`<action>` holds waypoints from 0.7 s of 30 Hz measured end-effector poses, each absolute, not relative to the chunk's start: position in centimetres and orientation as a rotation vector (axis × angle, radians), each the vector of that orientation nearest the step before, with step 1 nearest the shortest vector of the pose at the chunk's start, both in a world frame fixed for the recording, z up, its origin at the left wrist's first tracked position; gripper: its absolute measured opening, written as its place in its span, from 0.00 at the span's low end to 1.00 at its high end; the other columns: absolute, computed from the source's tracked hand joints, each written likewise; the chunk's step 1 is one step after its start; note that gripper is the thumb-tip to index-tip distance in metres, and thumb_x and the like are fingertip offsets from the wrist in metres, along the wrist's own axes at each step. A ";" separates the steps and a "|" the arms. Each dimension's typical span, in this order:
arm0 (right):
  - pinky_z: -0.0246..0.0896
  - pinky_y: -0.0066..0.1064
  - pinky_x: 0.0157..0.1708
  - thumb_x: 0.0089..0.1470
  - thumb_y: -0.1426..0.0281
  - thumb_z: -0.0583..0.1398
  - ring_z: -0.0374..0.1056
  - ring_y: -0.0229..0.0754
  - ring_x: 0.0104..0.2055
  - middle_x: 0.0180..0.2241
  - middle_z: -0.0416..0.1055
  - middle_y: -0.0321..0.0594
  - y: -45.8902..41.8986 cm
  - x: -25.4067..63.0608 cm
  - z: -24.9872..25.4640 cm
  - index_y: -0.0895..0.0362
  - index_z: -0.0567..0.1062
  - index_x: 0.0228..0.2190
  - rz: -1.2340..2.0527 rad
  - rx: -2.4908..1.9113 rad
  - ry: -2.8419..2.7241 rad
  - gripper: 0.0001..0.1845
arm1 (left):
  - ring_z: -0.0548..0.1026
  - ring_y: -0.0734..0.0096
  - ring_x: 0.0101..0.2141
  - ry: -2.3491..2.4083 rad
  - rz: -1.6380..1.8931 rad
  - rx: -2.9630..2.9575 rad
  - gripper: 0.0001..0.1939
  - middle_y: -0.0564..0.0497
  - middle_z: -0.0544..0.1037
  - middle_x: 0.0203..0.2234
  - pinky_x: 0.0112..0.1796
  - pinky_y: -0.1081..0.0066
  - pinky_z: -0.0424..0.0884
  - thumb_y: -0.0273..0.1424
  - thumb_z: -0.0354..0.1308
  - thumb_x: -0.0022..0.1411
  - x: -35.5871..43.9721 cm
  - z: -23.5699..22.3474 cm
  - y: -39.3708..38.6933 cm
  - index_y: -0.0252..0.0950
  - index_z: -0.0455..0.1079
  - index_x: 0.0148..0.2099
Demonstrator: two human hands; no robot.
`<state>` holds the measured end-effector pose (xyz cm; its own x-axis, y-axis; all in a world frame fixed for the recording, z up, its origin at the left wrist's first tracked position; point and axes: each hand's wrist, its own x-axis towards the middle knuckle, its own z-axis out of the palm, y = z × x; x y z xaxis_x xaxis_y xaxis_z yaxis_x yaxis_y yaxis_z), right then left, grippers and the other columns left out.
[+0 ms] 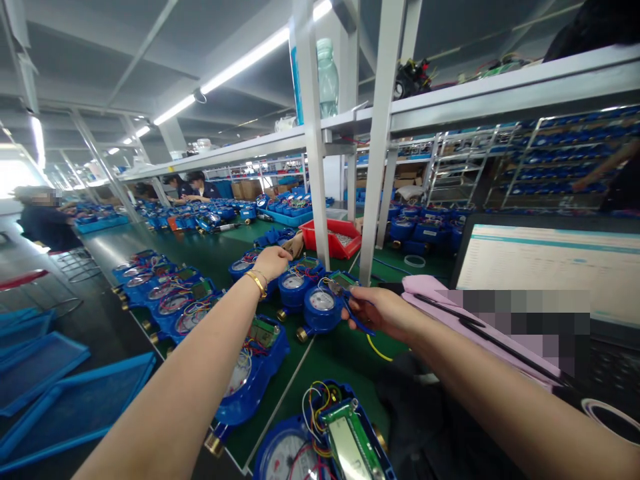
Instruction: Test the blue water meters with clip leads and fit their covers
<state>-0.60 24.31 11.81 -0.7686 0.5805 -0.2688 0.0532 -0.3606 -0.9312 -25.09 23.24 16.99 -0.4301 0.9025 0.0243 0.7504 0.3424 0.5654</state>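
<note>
My right hand (373, 308) is closed around blue-handled pliers (357, 312). The pliers' metal jaws are over the edge of a blue water meter (321, 308) with a round dial, wires and a green circuit board. My left hand (274, 262), with gold bangles at the wrist, reaches over the row of meters. Its fingers look curled together beside a crumpled brown item (297, 245); what they hold, if anything, is hidden. Between my hands is another water meter (293, 283). Close to me lies an opened meter (345, 440) with a display and loose wires.
A red bin (337, 239) of small parts stands behind the meters, by upright shelf posts (370, 147). On the right are a laptop (555, 267) and pink cloth (425, 287). More meters (173, 303) line the left edge; blue trays (80, 407) sit lower. Co-workers are farther back.
</note>
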 end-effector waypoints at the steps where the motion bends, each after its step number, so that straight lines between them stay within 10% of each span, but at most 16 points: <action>1: 0.53 0.26 0.24 0.58 0.57 0.55 0.66 0.36 0.25 0.27 0.71 0.41 24.3 -0.3 11.9 0.58 0.60 0.20 2.173 -0.825 -1.546 0.22 | 0.74 0.60 0.42 2.362 0.723 1.462 0.09 0.47 0.73 0.43 0.42 0.59 0.74 0.33 0.59 0.66 -25.9 17.1 23.1 0.33 0.70 0.45; 9: 0.55 0.29 0.28 0.47 0.54 0.61 0.68 0.40 0.26 0.29 0.74 0.44 23.3 -0.2 12.0 0.58 0.62 0.19 2.126 -0.761 -1.674 0.22 | 0.74 0.61 0.40 2.433 0.608 1.326 0.11 0.47 0.74 0.42 0.40 0.60 0.74 0.35 0.60 0.66 -26.9 14.6 24.1 0.33 0.70 0.46; 21: 0.58 0.28 0.28 0.67 0.61 0.41 0.70 0.39 0.26 0.26 0.71 0.44 25.2 -7.9 13.9 0.58 0.60 0.19 2.388 -1.046 -1.509 0.27 | 0.73 0.72 0.27 2.320 0.714 1.050 0.10 0.51 0.74 0.32 0.27 0.71 0.73 0.35 0.58 0.67 -26.6 14.3 24.3 0.31 0.69 0.41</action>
<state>-7.92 25.25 13.92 -0.7516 0.4490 -0.4833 0.2439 -0.4915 -0.8360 -26.55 24.34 14.28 -0.5827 0.7833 -0.2165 0.5259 0.5665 0.6344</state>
